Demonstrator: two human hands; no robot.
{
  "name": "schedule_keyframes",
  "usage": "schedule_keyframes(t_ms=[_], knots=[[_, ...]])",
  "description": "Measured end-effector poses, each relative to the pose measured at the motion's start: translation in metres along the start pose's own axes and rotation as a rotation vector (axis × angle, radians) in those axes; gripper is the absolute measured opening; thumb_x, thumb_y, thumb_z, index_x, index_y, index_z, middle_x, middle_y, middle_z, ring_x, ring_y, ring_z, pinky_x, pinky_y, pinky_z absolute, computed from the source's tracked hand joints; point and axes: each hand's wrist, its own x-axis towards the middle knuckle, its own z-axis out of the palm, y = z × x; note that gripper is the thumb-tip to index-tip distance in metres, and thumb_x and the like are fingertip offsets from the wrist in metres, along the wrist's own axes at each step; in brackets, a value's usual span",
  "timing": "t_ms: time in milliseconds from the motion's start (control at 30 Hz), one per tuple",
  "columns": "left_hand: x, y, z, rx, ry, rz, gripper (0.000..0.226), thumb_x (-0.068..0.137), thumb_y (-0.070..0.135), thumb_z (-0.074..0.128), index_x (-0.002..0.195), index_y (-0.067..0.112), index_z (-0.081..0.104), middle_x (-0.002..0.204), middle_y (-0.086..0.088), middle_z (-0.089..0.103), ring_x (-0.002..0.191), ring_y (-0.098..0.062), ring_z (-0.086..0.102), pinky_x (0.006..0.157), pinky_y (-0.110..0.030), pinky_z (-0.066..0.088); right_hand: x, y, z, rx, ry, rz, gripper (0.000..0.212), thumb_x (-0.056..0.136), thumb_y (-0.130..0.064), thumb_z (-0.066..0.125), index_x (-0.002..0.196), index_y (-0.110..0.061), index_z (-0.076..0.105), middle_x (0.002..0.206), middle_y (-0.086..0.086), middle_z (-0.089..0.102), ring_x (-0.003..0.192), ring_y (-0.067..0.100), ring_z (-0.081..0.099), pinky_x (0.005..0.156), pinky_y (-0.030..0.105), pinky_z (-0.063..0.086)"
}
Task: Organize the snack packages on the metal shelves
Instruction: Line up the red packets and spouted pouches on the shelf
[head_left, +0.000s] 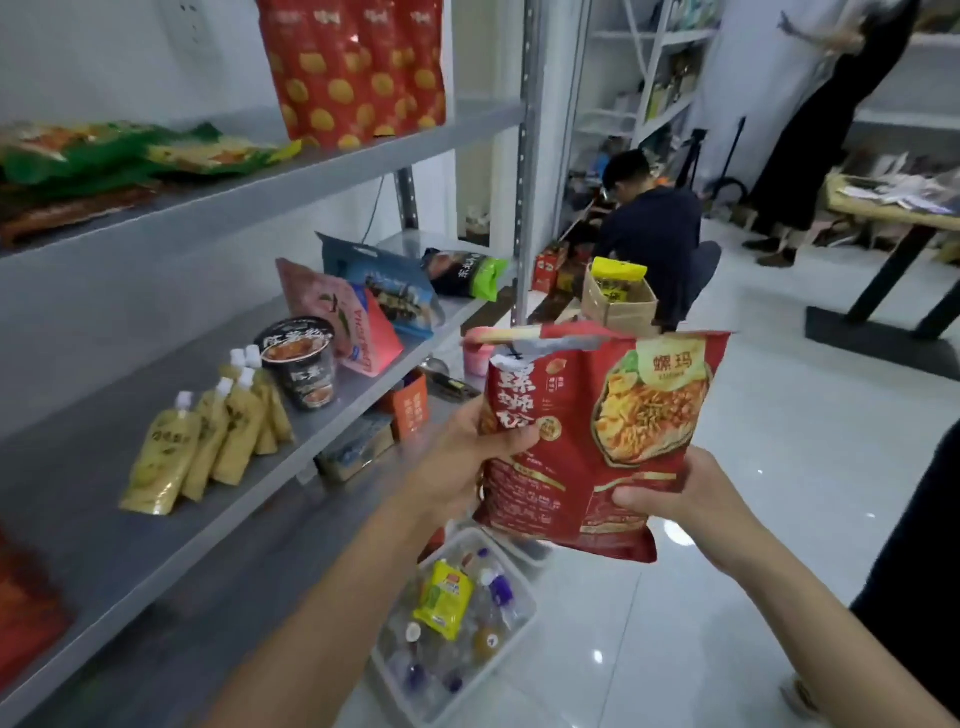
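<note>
I hold a red bag (597, 431) with both hands in the lower centre of the frame. It is upright in the air, just right of the shelves and touching none of them. My left hand (462, 457) grips its left edge, fingers (511, 441) curled onto the front. My right hand (691, 499) pinches the lower right corner, thumb across the front.

On the middle shelf (130, 545), left of centre, yellow pouches (208, 447) lean together, with a black cup (301, 364) beside them, then a pink bag (337, 317) and a blue bag (384, 286) further back. At upper centre, spotted red bags (358, 73) stand on the upper shelf (311, 171), with green packs (104, 156) lying flat at upper left. Below the red bag, a clear bin (532, 590) of bottles sits on the floor.
</note>
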Motion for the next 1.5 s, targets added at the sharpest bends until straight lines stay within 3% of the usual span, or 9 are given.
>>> schedule_keyframes(t_ms=[200, 367, 467, 600, 700, 800, 900, 1067, 1500], knots=[[0.068, -0.070, 0.094, 0.381, 0.412, 0.078, 0.035, 0.089, 0.021, 0.069, 0.113, 0.033, 0.046, 0.131, 0.001, 0.047, 0.113, -0.015, 0.054, 0.091, -0.030, 0.050, 0.014, 0.021, -0.054, -0.005, 0.556, -0.065, 0.013, 0.078, -0.009, 0.078, 0.084, -0.019, 0.072, 0.073, -0.008, 0.074, 0.069, 0.010, 0.071, 0.062, 0.023, 0.055], [0.093, -0.102, 0.156, 0.299, 0.000, 0.024, 0.074, 0.070, 0.045, 0.072, 0.133, 0.018, 0.046, 0.114, 0.000, 0.065, 0.110, -0.013, 0.062, 0.091, -0.020, 0.049, 0.022, 0.050, -0.061, -0.308, 0.689, -0.222, 0.028, 0.077, -0.006, 0.070, 0.066, -0.030, 0.063, 0.057, -0.013, 0.060, 0.053, 0.001, 0.050, 0.051, 0.011, 0.038], [0.122, -0.101, 0.164, 0.255, 0.077, 0.019, 0.051, 0.077, 0.018, 0.079, 0.122, 0.020, 0.055, 0.097, 0.008, 0.073, 0.097, -0.012, 0.068, 0.079, -0.017, 0.052, 0.034, 0.065, -0.068, -0.413, 0.627, -0.211, 0.040, 0.071, -0.026, 0.062, 0.111, -0.031, 0.064, 0.100, -0.010, 0.073, 0.091, 0.008, 0.068, 0.073, 0.024, 0.056], [0.180, -0.091, 0.159, 0.187, 0.252, -0.072, 0.001, 0.092, 0.033, 0.061, 0.093, 0.032, 0.062, 0.086, 0.016, 0.072, 0.086, -0.002, 0.068, 0.074, -0.015, 0.051, 0.060, 0.073, -0.094, -0.481, 0.350, -0.242, 0.066, 0.075, -0.032, 0.048, 0.138, -0.049, 0.042, 0.148, -0.015, 0.044, 0.135, -0.003, 0.038, 0.103, 0.023, 0.044], [0.231, -0.091, 0.148, 0.088, 0.254, -0.153, 0.010, 0.091, 0.032, 0.062, 0.099, 0.030, 0.057, 0.096, 0.007, 0.071, 0.088, -0.013, 0.069, 0.079, -0.030, 0.055, 0.103, 0.072, -0.143, -0.213, 0.454, -0.213, 0.049, 0.080, -0.012, 0.059, 0.116, -0.045, 0.065, 0.123, -0.025, 0.062, 0.120, 0.001, 0.054, 0.097, 0.020, 0.048], [0.280, -0.098, 0.134, 0.077, 0.126, -0.244, 0.038, 0.083, 0.035, 0.067, 0.118, 0.030, 0.051, 0.104, 0.002, 0.072, 0.094, -0.020, 0.070, 0.084, -0.037, 0.056, 0.161, 0.057, -0.204, -0.190, 0.565, -0.112, 0.066, 0.072, -0.035, 0.072, 0.131, -0.041, 0.046, 0.134, -0.024, 0.046, 0.125, -0.001, 0.044, 0.106, 0.022, 0.037], [0.334, -0.096, 0.126, 0.089, -0.020, -0.314, 0.065, 0.072, 0.037, 0.071, 0.130, 0.017, 0.051, 0.109, -0.004, 0.073, 0.095, -0.021, 0.072, 0.076, -0.031, 0.059, 0.221, 0.044, -0.261, -0.048, 0.207, 0.101, 0.097, 0.054, -0.053, 0.082, 0.140, -0.036, 0.039, 0.138, -0.014, 0.051, 0.127, 0.010, 0.050, 0.106, 0.035, 0.041], [0.418, -0.092, 0.133, 0.108, -0.161, -0.388, 0.047, 0.069, 0.032, 0.069, 0.112, 0.014, 0.064, 0.101, -0.004, 0.076, 0.094, -0.021, 0.072, 0.083, -0.033, 0.056, 0.282, 0.043, -0.301, 0.218, 0.100, 0.128, 0.106, 0.038, -0.058, 0.091, 0.119, 0.000, 0.057, 0.112, 0.017, 0.070, 0.104, 0.032, 0.067, 0.084, 0.036, 0.055], [0.585, -0.113, 0.169, 0.222, -0.062, -0.242, 0.052, 0.053, 0.018, 0.094, 0.098, 0.017, 0.068, 0.089, 0.004, 0.077, 0.083, -0.011, 0.073, 0.066, -0.020, 0.055, 0.432, 0.083, -0.390, 0.347, 0.387, 0.089, 0.078, 0.032, -0.058, 0.091, 0.089, -0.007, 0.075, 0.094, 0.019, 0.074, 0.084, 0.031, 0.072, 0.066, 0.029, 0.058]])
